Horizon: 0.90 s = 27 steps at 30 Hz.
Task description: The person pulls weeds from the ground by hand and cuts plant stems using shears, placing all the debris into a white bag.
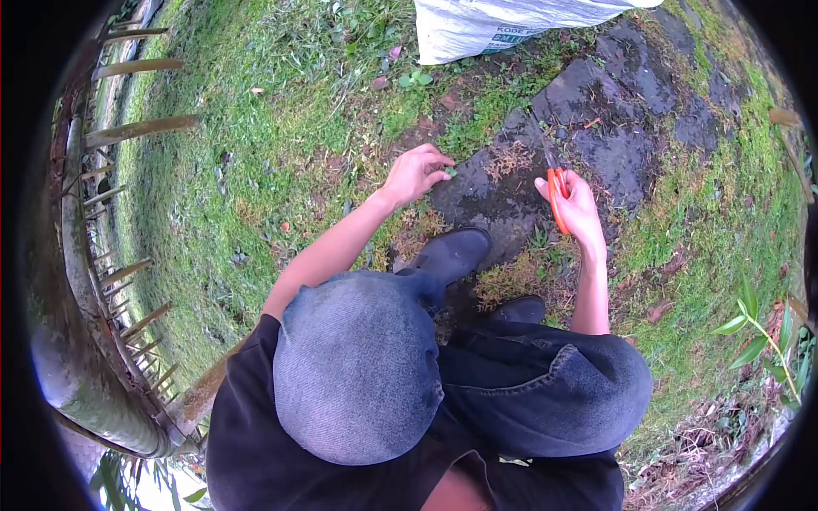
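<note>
My right hand (576, 207) is closed around the orange handles of a pair of scissors (558, 198). Their dark blades point up and away over the stone slabs (626, 128). To the left, my left hand (417, 173) pinches a small green leaf or weed (451, 171) between thumb and fingertips. That hand hovers just above the grass at the edge of the dark stone. A brownish patch of dry moss (509, 160) lies on the stone between my two hands.
A white printed sack (511, 25) rests on the ground ahead. My dark boots (452, 255) stand on the stone below my hands. A bamboo fence (77, 196) runs along the left side. A leafy plant (767, 341) grows at the right.
</note>
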Tool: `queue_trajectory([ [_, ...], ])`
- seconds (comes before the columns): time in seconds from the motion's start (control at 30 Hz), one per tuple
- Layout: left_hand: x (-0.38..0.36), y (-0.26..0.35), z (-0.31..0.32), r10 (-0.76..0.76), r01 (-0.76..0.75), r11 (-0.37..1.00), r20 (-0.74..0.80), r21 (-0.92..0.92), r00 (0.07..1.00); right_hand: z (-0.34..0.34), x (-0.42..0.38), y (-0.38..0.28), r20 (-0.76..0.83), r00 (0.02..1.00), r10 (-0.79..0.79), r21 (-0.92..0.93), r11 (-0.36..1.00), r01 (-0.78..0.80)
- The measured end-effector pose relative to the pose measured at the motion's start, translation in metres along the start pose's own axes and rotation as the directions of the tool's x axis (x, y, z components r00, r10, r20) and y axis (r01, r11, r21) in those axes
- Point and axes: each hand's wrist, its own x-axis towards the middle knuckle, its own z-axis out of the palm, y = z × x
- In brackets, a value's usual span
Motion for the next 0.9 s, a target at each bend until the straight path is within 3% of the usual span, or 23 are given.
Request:
queue_trajectory([
  [0.1, 0.010, -0.008, 0.007, 0.056, -0.056, 0.998, -0.011, 0.021, 0.998, -0.002, -0.002, 0.005, -0.019, 1.000, 0.016, 0.006, 1.000, -0.016],
  [0.2, 0.018, -0.002, 0.008, -0.219, 0.215, 0.972, -0.034, -0.089, 0.975, -0.002, -0.004, 0.010, -0.031, 0.999, 0.017, 0.019, 1.000, -0.017],
  [0.23, 0.020, -0.013, 0.020, -0.202, 0.149, 0.931, -0.128, -0.333, 0.971, -0.003, -0.005, 0.011, -0.033, 0.999, 0.017, 0.019, 1.000, -0.016],
  [0.33, 0.028, -0.027, 0.022, -0.212, 0.184, 0.823, 0.009, -0.537, 0.977, -0.003, -0.008, 0.013, -0.035, 0.999, 0.026, 0.007, 1.000, -0.026],
  [0.37, 0.027, -0.007, 0.009, -0.326, 0.322, 0.693, 0.118, -0.644, 0.938, -0.003, -0.008, 0.014, -0.035, 0.999, 0.032, 0.013, 0.999, -0.031],
  [0.47, 0.035, -0.008, -0.005, -0.344, 0.216, 0.342, 0.092, -0.915, 0.934, -0.004, -0.007, 0.016, -0.030, 0.999, 0.038, 0.025, 0.999, -0.038],
  [0.5, 0.035, -0.012, -0.013, -0.320, 0.188, 0.314, 0.083, -0.931, 0.944, -0.004, -0.005, 0.017, -0.026, 0.999, 0.036, 0.028, 0.999, -0.035],
  [0.6, 0.036, -0.024, -0.042, -0.240, 0.167, 0.309, 0.093, -0.936, 0.966, -0.002, -0.003, 0.019, -0.001, 0.999, 0.042, 0.043, 0.998, -0.042],
  [0.8, 0.015, -0.012, -0.086, -0.280, 0.221, 0.636, 0.045, -0.739, 0.959, 0.004, 0.005, 0.014, 0.026, 0.999, 0.036, 0.016, 0.999, -0.037],
  [0.9, -0.001, -0.010, -0.088, -0.307, 0.303, 0.718, 0.105, -0.627, 0.946, 0.007, 0.007, 0.012, 0.054, 0.998, 0.027, 0.017, 0.999, -0.028],
])
